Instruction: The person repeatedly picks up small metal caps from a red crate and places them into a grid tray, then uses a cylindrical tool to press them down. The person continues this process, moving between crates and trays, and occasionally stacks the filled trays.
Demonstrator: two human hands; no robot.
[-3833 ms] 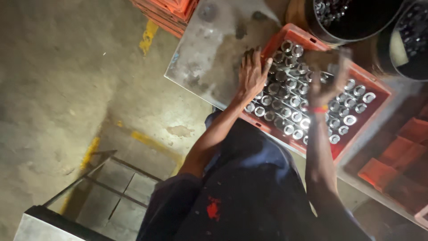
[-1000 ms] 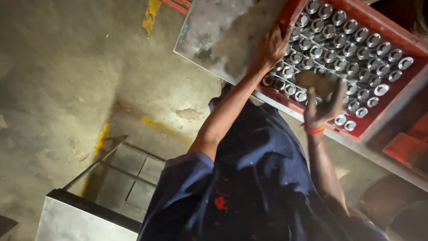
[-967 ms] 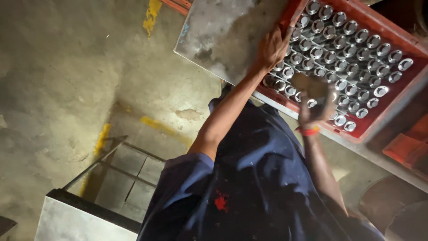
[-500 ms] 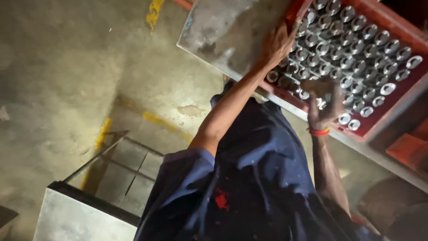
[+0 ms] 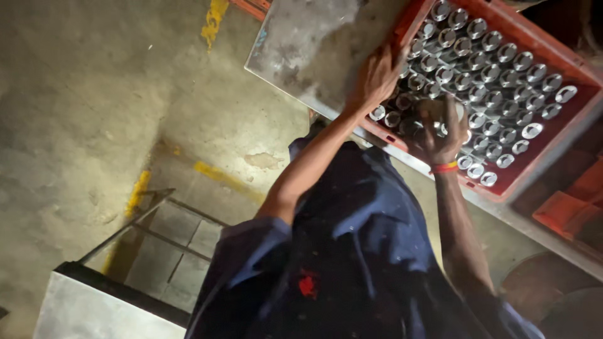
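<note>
While the left hand (image 5: 377,78) lies flat with fingers spread on the red crate's (image 5: 568,63) near rim, the right hand (image 5: 443,129) at its four o'clock closes around one metal cylinder (image 5: 440,107), seemingly mid-sorting, next needing a clean lift.

Red crate (image 5: 568,66) on metal table (image 5: 314,44)

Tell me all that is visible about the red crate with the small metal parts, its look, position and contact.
The red crate looks like moulded plastic, rectangular, with low walls and an open top. It lies flat but skewed in the view, on a grey metal table, and part of it is cut off at the top edge. Rows of small shiny metal cylinders, standing upright, fill it. The left hand rests on its near corner, and the right hand, with a red wristband, reaches over the cylinders at the near wall.
</note>
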